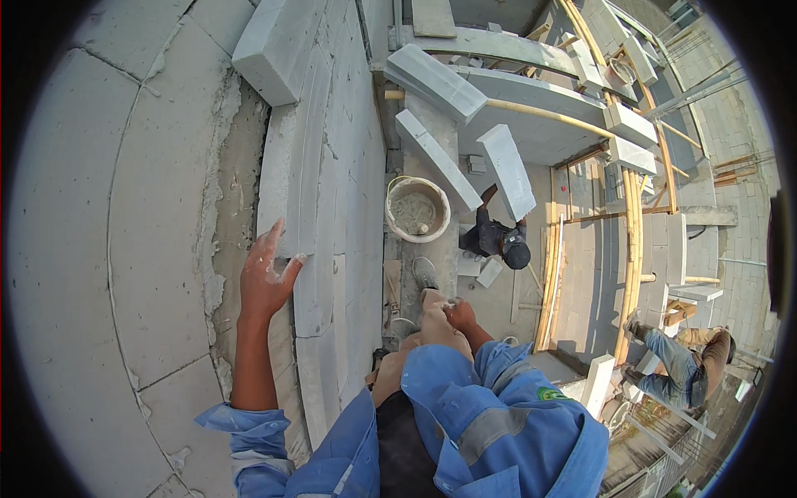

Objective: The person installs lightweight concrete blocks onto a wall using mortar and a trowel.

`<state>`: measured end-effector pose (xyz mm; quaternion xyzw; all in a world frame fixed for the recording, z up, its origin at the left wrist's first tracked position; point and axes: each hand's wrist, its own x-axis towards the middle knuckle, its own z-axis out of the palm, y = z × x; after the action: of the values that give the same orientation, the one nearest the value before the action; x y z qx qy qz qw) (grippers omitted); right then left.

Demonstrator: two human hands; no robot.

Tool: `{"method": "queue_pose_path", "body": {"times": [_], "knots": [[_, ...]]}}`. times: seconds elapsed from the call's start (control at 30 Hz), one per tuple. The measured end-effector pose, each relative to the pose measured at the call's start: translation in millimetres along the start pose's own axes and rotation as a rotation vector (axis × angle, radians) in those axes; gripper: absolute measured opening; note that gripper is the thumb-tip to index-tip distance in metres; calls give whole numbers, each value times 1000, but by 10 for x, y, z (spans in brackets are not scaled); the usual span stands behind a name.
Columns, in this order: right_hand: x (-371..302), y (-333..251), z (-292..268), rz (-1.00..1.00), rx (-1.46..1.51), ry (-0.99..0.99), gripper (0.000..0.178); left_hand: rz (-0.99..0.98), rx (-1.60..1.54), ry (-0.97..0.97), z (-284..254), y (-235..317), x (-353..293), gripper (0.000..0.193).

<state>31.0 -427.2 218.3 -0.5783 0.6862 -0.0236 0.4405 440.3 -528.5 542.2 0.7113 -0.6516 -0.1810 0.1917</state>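
Observation:
My left hand [270,274], dusted with mortar, has its fingers and thumb apart. It rests against the end of a pale grey lightweight block [286,183] on top of the wall. Along that block runs a rough mortar-smeared gap [237,199]. My right hand [459,315] is curled at my bent knee; whether anything is in its fingers is hidden. Ahead of my foot stands a round bucket [444,203] of grey mortar [413,207] on a narrow platform. Another block [282,50] sits farther along the wall top.
A person in dark clothes [498,238] below on my right holds up a long block [508,170]. Two loose blocks [436,83] [438,158] lie near the bucket. Bamboo poles [633,241] cross the right side, where another person [685,369] bends over.

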Motion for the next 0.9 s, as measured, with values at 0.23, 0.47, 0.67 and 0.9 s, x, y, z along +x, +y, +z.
{"method": "queue_pose_path", "body": {"times": [0.23, 0.47, 0.67, 0.9], "knots": [[643, -198, -25, 65, 107, -57, 45, 181, 227, -3, 424, -528, 925, 83], [2133, 16, 183, 38, -4, -45, 44, 188, 338, -107, 551, -650, 1119, 88], [3656, 147, 933, 154, -138, -173, 61, 154, 453, -163, 530, -748, 982, 82], [4282, 304, 1596, 784, 536, -283, 44, 30, 551, -252, 175, -942, 607, 75]]}}
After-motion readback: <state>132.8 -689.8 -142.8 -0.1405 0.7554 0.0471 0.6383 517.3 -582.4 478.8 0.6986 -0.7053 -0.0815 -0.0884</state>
